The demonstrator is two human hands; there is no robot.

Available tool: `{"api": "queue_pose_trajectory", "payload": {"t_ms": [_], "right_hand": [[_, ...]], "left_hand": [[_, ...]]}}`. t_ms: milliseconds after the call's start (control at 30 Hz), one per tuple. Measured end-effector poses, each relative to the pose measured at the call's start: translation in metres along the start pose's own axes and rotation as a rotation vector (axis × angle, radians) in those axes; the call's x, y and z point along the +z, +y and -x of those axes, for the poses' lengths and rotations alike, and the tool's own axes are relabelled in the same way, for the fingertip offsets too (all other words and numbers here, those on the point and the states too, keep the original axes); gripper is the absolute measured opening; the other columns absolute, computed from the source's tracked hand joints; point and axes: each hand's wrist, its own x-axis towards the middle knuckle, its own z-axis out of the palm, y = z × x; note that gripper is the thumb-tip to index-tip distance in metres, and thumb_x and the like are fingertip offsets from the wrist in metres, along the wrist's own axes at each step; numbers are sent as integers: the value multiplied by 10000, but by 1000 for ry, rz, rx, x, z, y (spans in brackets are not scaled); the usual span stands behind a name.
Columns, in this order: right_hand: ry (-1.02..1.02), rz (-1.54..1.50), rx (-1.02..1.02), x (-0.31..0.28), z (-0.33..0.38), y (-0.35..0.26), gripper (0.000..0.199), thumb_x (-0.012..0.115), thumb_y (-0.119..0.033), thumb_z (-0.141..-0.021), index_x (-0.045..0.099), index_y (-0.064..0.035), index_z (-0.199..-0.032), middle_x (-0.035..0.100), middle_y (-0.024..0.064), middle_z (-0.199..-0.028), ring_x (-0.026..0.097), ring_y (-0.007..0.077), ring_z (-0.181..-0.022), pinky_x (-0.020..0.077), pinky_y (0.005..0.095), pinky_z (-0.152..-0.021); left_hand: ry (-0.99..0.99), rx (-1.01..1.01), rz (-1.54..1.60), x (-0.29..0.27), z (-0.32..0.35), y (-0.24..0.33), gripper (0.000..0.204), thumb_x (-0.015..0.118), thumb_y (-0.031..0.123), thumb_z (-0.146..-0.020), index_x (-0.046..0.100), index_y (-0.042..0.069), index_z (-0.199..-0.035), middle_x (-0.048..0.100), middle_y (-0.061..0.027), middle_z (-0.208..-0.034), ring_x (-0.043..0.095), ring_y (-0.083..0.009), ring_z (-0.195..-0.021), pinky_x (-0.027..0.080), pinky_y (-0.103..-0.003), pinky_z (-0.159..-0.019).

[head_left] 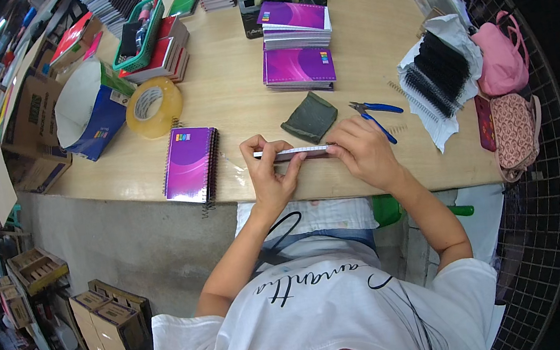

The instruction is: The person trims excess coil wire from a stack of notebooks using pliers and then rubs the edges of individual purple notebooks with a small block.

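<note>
A thin notebook (301,150), turned edge-on toward me, is held between both hands over the front of the table. Its pale edge shows a row of small marks like punched holes; no spiral can be made out on it. My left hand (272,176) pinches its left end, and my right hand (364,152) grips the right end. Just beyond lies a dark green folded pad (310,116). Blue-handled cutters (376,115) rest beside my right hand, partly behind it. To the left lies a purple notebook (188,164) with a black spiral whose end hangs past the table edge.
Purple notebooks (298,68) are stacked mid-table, before a tape dispenser (250,18). Black spiral coils (435,72) lie on white paper at right, near pink bags (500,57). A tape roll (154,106), blue carton (94,110) and green basket (140,35) stand left.
</note>
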Motion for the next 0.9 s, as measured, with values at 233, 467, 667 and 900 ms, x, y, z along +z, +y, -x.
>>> {"api": "queue_pose_trajectory", "payload": {"t_ms": [233,467,667,900], "right_hand": [[-66,-62,182,7,-47,14,378,658,-346,-865,668,-123,-1169,575,185,-1181,535,367,-1121,440,445,-953],[-459,-726,156,-13,-45,64,441,656,-399,-864,684,-67,-1153,646,184,-1019,595,298,-1011,483,383,-828],[-487,-891,64,-20,-26,64,466,625,-352,-865,664,17,-1147,665,132,-1051,607,224,-969,444,315,-878],[-414,-1151,177,-17,-15,53,482,624,-342,-864,646,43,-1152,662,143,-1060,607,237,-978,457,323,-887]], "left_hand": [[-94,31,36,-19,0,-7,392,865,178,-650,594,19,-884,405,-116,-955,405,-268,-944,414,-357,-797],[-86,13,24,-11,-10,-13,515,910,222,-575,537,24,-871,411,-106,-969,422,-269,-950,424,-357,-795],[-157,8,86,-9,-21,-12,515,906,213,-583,522,37,-876,406,-98,-957,441,-246,-908,430,-351,-762],[-163,38,158,0,-21,-14,560,910,210,-569,491,46,-903,422,-88,-927,447,-245,-871,420,-347,-740]]}}
